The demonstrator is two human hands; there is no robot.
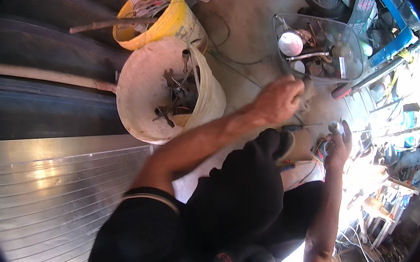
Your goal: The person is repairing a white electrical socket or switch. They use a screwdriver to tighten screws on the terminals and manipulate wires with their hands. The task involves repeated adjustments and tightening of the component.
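My left hand (pixel 277 102) is closed in a fist in front of the wire-mesh basket (pixel 317 78). From its far side shows a blurred grey-brown thing (pixel 308 95), perhaps a rag, which the fist appears to grip. Lower and to the right, my right hand (pixel 338 147) holds a small shiny cylindrical metal part (pixel 335 127) between thumb and fingers. Loose metal parts and two round white-topped items lie in the basket. A white plastic bucket (pixel 142 73), tipped toward me, stands left of my left hand with several socket-like tools and metal fittings inside.
Behind the white bucket, a yellow bucket (pixel 175 22) holds wires and a protruding rod (pixel 111 24). A ribbed metal sheet (pixel 55 195) is at lower left. Cables (pixel 237 62) cross the floor. A blue metal frame (pixel 395 43) and brightly lit clutter occupy the right.
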